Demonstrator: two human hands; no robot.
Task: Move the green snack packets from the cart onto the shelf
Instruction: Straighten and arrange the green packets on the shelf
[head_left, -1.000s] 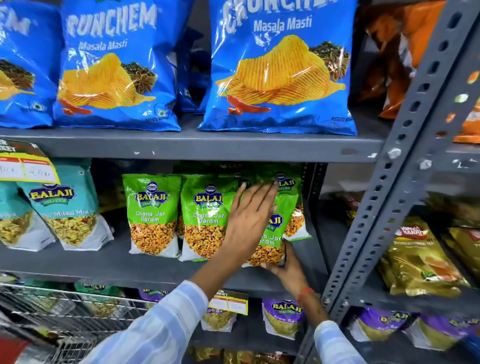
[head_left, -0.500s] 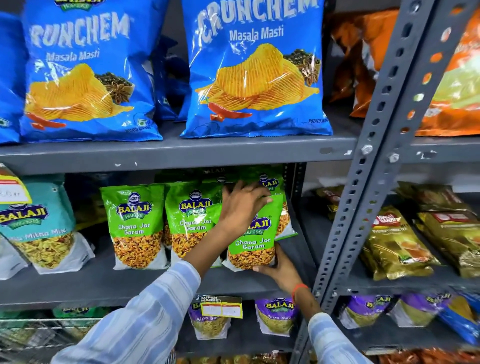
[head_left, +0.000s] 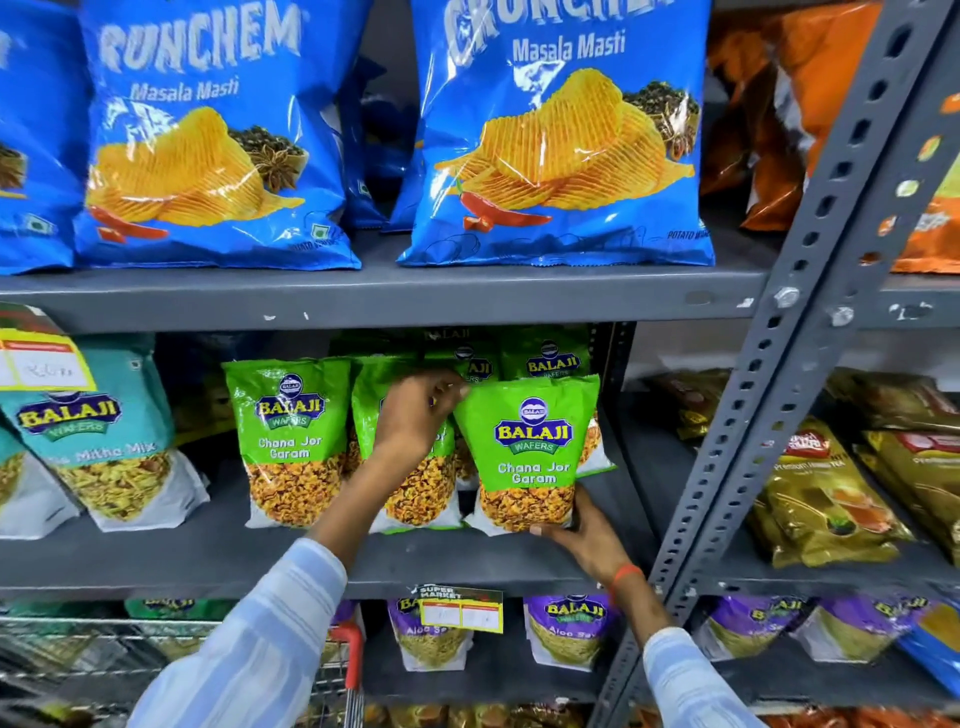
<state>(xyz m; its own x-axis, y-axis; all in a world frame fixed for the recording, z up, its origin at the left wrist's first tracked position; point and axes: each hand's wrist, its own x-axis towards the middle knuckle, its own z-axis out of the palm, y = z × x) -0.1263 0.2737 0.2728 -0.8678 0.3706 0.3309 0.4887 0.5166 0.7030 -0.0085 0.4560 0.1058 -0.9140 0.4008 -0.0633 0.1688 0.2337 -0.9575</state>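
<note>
— Green, glossy film: what is changed since half a second ago?

— The front green packet (head_left: 530, 452) is now stood upright on the grey metal shelf (head_left: 208, 556), its whole printed face uncovered; the left hand (head_left: 415, 415) is shifted off it to the crinkled neighbouring packet (head_left: 415, 493).

— And the fingers?

— The left fingers (head_left: 447, 387) are pinched on that neighbour's top edge. The right hand (head_left: 587, 535) is clamped on the front packet's lower corner. A wire cart (head_left: 156, 654) is seen below.
</note>
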